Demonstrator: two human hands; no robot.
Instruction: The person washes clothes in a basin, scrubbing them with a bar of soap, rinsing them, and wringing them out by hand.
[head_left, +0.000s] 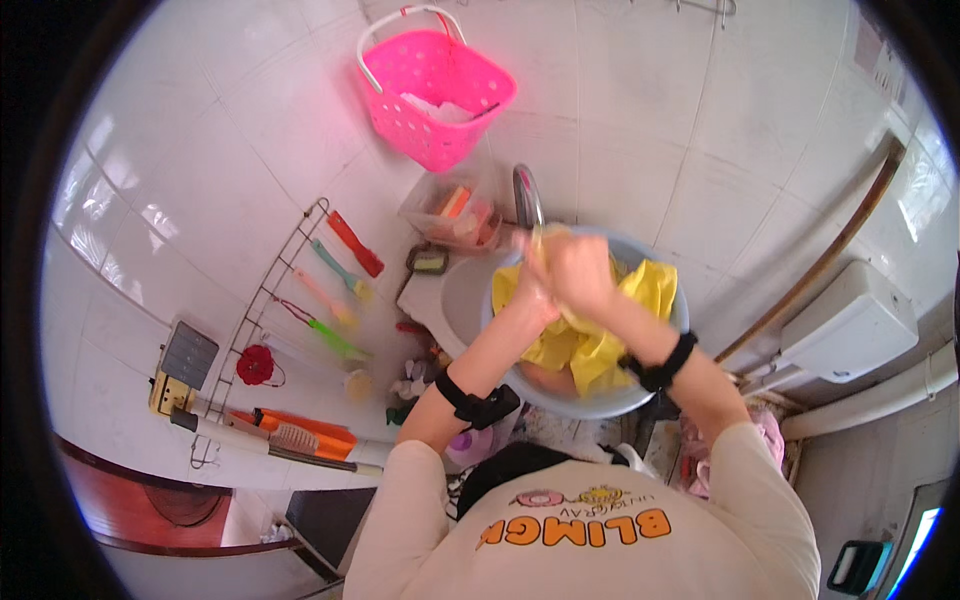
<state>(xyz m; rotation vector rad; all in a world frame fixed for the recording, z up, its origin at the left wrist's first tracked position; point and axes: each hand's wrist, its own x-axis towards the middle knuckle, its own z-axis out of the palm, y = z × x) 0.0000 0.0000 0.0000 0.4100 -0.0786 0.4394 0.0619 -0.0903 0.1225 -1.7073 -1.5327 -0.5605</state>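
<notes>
A yellow cloth (595, 350), wet-looking and crumpled, lies over a grey-blue basin (600, 408) and rises to my hands above it. My left hand (536, 285) and my right hand (583, 275) are pressed together, both closed round a bunched part of the cloth. Motion blurs the fingers, and a pale yellow bit shows at the top of the grip. Just beyond them stands a curved metal faucet (527, 190). Black bands circle both my wrists. What lies under the cloth in the basin is mostly hidden.
A white sink (462, 300) sits left of the basin, near a clear box (430, 213) of sponges. Above hangs a pink basket (437, 85). Brushes hang from a wire rack (268, 300) on the left. To the right are a wooden pole (830, 250) and a white cistern (850, 322).
</notes>
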